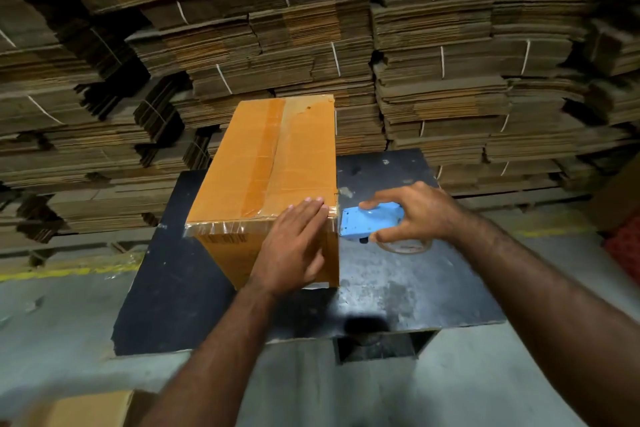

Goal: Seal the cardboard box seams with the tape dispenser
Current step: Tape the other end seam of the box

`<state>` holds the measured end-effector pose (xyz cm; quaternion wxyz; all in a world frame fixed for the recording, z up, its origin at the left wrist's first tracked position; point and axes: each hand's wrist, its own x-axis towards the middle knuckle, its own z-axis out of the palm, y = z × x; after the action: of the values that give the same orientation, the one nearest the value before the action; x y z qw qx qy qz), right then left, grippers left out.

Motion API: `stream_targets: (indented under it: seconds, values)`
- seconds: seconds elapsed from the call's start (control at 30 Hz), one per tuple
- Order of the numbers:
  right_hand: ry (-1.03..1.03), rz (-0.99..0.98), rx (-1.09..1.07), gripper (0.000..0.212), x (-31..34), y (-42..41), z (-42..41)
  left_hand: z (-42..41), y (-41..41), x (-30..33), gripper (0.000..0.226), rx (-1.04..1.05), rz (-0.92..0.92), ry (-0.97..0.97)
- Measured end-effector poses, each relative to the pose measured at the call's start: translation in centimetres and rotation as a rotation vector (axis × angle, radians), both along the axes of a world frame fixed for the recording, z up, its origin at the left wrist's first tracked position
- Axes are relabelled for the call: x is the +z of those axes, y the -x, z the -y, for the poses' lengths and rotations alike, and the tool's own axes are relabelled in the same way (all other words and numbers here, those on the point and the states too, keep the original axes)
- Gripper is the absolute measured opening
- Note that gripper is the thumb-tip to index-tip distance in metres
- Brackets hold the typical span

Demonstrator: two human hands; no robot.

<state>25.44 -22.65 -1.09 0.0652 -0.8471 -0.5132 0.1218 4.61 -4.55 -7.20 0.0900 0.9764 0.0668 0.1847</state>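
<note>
A closed brown cardboard box (pixel 266 163) lies on a dark table (pixel 398 274). Clear tape runs along its top centre seam and along its near top edge. My left hand (pixel 294 246) lies flat with straight fingers on the box's near face, fingertips at the near right top corner. My right hand (pixel 419 215) grips a blue tape dispenser (pixel 367 222) just right of that corner. The dispenser's front touches the box's right edge, and its clear tape roll shows below my fingers.
Tall stacks of flattened cardboard (pixel 433 62), tied with white string, fill the background. A concrete floor with a yellow line (pixel 62 272) surrounds the table. Another cardboard box (pixel 90 409) sits at the bottom left. Something red (pixel 627 250) lies at the right edge.
</note>
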Motion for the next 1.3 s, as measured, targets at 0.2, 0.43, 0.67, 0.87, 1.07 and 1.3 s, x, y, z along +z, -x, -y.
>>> stream_targets:
  seconds: [0.2,0.43,0.67,0.87,1.07,1.3]
  values:
    - [-0.071,-0.039,-0.028,0.066,-0.9,0.5,0.1,0.6,-0.6,2.4,0.084,-0.005,-0.057,0.043]
    - [-0.086,-0.020,-0.013,0.071,-1.2,0.0,0.8,-0.3,-1.8,4.0,0.076,-0.086,-0.148,0.062]
    - [-0.173,-0.123,-0.062,0.074,-2.4,-0.5,3.0,-0.3,-1.6,4.1,0.079,-0.093,-0.170,0.039]
    - [-0.101,-0.120,-0.055,0.067,-1.7,0.0,1.7,-0.3,-1.3,4.5,0.083,-0.083,-0.254,0.005]
    - [-0.271,-0.187,-0.068,0.067,-2.8,0.7,4.8,-0.3,-1.1,4.7,0.087,-0.078,-0.283,0.000]
    - [-0.238,-0.219,-0.067,0.062,-4.1,1.3,4.9,-0.2,-1.2,4.8,0.088,-0.074,-0.291,-0.015]
